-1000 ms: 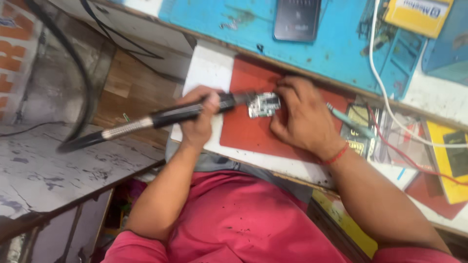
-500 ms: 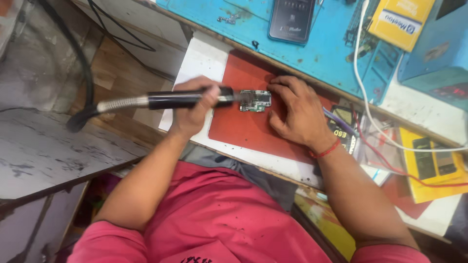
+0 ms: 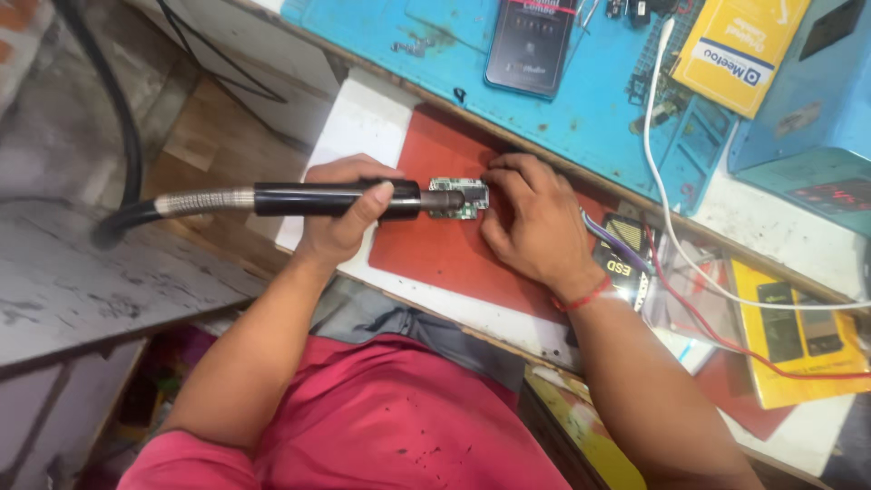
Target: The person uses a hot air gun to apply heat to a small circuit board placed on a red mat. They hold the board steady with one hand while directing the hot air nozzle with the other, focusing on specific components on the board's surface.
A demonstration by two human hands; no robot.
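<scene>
On my blue mat (image 3: 581,118): 1 dark phone (image 3: 531,41), 1 yellow box (image 3: 737,50); a white cable (image 3: 649,136) crosses it.

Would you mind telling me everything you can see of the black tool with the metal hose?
The black tool is a long, round handpiece with a smooth dark barrel, lying nearly level across the white bench edge. At its rear a ribbed silver metal hose joins it and runs on into a black hose that curves off to the side. Its nozzle end meets the small green circuit board over the red mat. The left hand wraps the barrel, thumb on top; the right hand steadies the board.
</scene>
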